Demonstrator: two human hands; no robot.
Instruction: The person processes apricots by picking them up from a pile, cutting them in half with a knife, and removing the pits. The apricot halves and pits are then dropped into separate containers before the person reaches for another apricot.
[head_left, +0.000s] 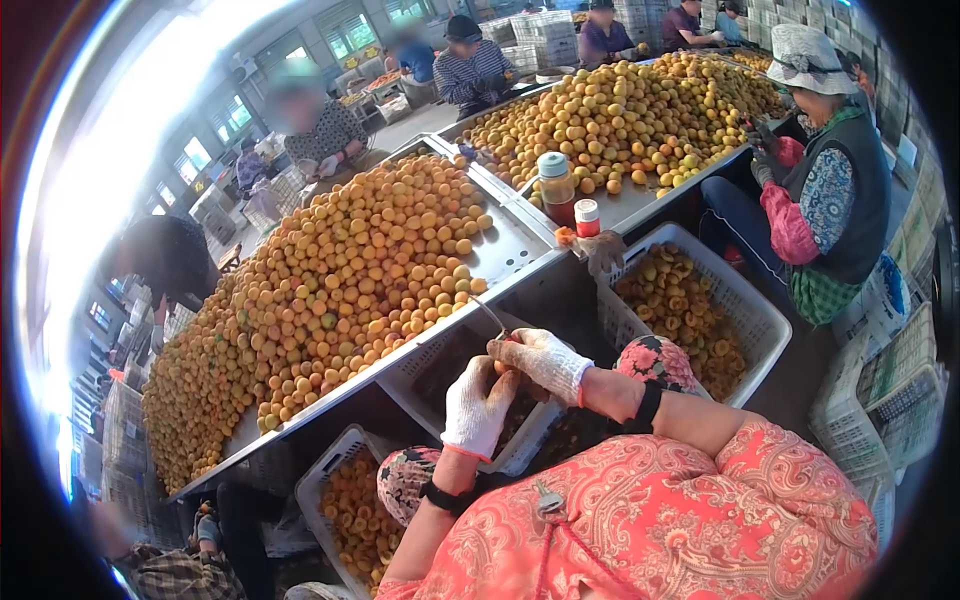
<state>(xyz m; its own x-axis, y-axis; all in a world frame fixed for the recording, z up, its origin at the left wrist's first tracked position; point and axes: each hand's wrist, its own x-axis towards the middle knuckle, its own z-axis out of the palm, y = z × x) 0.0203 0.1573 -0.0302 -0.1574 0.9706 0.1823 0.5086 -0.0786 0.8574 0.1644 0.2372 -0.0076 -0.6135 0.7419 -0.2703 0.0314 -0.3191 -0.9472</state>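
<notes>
My left hand (482, 405), in a white knitted glove, is closed around an apricot (501, 367); only a small orange part of the fruit shows between the fingers. Close against it, my right hand (542, 360), gloved too with darkly stained fingertips, grips a thin curved metal tool (489, 314) whose tip points up and away from me. Both hands are above a crate (420, 385) in front of my lap. Beyond them, a large heap of whole apricots (340, 290) covers much of a metal table (512, 250).
A white crate (770, 335) of opened apricots stands to the right, another crate (312, 490) to the left. A bottle (555, 185), a red-and-white jar (587, 218) and a dark glove (603, 250) are at the table edge. A co-worker (835, 190) sits at right; several others work around.
</notes>
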